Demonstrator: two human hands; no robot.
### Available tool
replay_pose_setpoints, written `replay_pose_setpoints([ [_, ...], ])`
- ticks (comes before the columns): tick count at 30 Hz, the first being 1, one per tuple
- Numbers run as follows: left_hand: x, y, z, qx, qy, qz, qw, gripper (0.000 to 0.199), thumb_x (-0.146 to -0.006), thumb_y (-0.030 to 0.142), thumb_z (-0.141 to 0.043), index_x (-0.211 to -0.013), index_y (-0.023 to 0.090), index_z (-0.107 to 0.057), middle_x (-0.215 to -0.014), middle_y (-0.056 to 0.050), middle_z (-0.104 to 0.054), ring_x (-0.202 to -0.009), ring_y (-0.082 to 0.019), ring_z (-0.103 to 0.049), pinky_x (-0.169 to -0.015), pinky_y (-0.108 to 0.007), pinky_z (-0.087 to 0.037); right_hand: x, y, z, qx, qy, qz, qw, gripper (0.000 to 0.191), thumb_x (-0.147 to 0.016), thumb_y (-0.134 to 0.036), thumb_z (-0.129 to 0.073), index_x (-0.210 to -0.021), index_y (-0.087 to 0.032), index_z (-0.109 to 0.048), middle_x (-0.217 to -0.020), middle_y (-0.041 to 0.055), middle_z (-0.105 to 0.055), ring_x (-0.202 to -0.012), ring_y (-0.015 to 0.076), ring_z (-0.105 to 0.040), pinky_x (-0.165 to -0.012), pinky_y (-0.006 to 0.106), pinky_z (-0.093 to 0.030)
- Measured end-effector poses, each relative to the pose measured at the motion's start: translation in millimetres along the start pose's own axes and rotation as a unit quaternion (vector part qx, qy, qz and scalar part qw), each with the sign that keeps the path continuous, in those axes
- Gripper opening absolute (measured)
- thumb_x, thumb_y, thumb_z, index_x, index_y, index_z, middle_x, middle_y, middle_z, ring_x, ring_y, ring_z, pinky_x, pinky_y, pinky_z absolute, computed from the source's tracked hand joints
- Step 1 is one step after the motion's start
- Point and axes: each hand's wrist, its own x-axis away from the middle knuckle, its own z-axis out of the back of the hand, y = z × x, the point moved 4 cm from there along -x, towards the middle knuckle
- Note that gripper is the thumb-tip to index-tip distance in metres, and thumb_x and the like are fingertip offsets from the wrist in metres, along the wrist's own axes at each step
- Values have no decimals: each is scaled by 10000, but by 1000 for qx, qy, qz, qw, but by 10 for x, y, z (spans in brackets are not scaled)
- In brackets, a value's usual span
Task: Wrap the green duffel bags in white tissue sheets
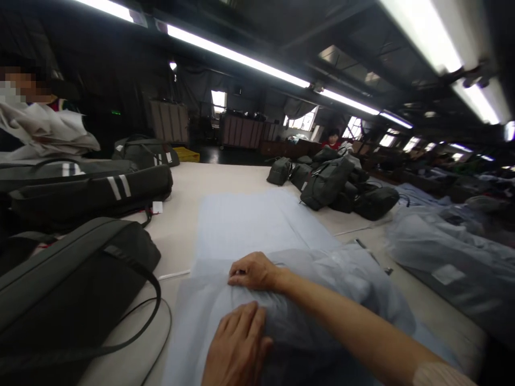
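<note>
A translucent, bluish plastic bag [341, 268] lies in front of me, bulging over a dark shape that shows faintly through it. My right hand [255, 271] reaches in from the right with its fingers curled down, closed on the plastic near its left side. Below it, my left hand [237, 343] rests on the plastic, fingers stretched out and nearly flat. A flat sheet of the same pale plastic [241, 214] extends across the table beyond my hands. Close by on the left is a dark green duffel bag [80, 268] with a looped strap.
More dark bags with white stripes [100, 187] line the table's left side. A heap of dark bags [330, 182] sits at the far right. A plastic-wrapped bag [450, 262] lies on the right. One person [32, 123] stands far left behind crumpled pale material.
</note>
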Motion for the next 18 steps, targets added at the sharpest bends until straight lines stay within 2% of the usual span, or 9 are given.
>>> replay_pose_setpoints([
  [2, -71, -15, -219, -56, -47, 38, 997, 317, -926, 272, -499, -1224, 203, -583, -1150, -49, -687, -956, -211, -651, -756, -324, -521, 13, -21, 241, -83, 30, -28, 996, 224, -818, -404, -697, -973, -247, -733, -809, -28, -712, -743, 136, -629, -691, 237, -457],
  [4, -69, -63, -335, -80, -95, 73, 990, 324, -923, 265, -519, -1238, 217, -577, -1169, -41, -680, -961, -214, -643, -757, -336, -513, 210, -106, 623, -154, 115, -12, 981, 270, -864, -408, -641, -1037, -214, -713, -909, 3, -713, -807, 143, -632, -740, 252, -479],
  [6, -74, -82, -348, -87, -129, 101, 983, 295, -941, 275, -498, -1216, 233, -595, -1161, -34, -682, -972, -209, -637, -785, -340, -503, 615, -194, 988, -163, 208, 20, 964, 307, -924, -425, -553, -1090, -205, -690, -1036, 38, -702, -919, 163, -634, -824, 285, -489],
  [8, -115, -68, -312, -89, -156, 132, 975, 284, -959, 280, -458, -1196, 241, -610, -1149, -33, -686, -994, -211, -633, -807, -351, -498, 1104, -226, 1141, -107, 235, 46, 965, 359, -967, -451, -473, -1171, -219, -656, -1144, 68, -677, -1047, 192, -614, -927, 338, -475],
  [10, -175, -41, -284, -88, -182, 158, 967, 293, -972, 287, -416, -1176, 250, -623, -1132, -33, -689, -1013, -218, -630, -822, -369, -497, 1509, -153, 1033, -8, 205, 56, 977, 454, -966, -506, -451, -1307, -231, -573, -1324, 99, -589, -1245, 241, -511, -1085, 439, -367],
  [12, -222, -26, -281, -93, -204, 172, 959, 322, -977, 291, -374, -1156, 253, -638, -1111, -40, -693, -1012, -229, -628, -823, -387, -499, 1721, 38, 755, 67, 143, 20, 987, 617, -931, -595, -454, -1432, -234, -438, -1478, 120, -435, -1394, 284, -340, -1173, 530, -194],
  [15, -241, -37, -323, -107, -236, 148, 954, 373, -922, 190, -382, -1158, 297, -650, -1172, -26, -678, -1017, -238, -621, -800, -377, -506, 1715, 352, 412, 69, 72, -73, 992, 756, -896, -690, -408, -1489, -226, -337, -1545, 130, -309, -1446, 290, -230, -1191, 546, -112],
  [17, -241, -59, -356, -95, -247, 125, 956, 443, -822, 109, -442, -1130, 338, -663, -1203, 8, -673, -1026, -229, -624, -806, -349, -510, 1635, 459, 405, 37, 57, -87, 994, 767, -897, -700, -386, -1494, -221, -323, -1551, 128, -292, -1450, 275, -224, -1192, 539, -117],
  [18, -249, -75, -358, -86, -239, 128, 959, 454, -783, 94, -465, -1099, 341, -677, -1188, 17, -682, -1030, -222, -627, -826, -338, -510, 1622, 490, 489, 26, 72, -78, 994, 772, -894, -701, -392, -1492, -217, -324, -1553, 125, -287, -1454, 270, -215, -1193, 540, -109],
])
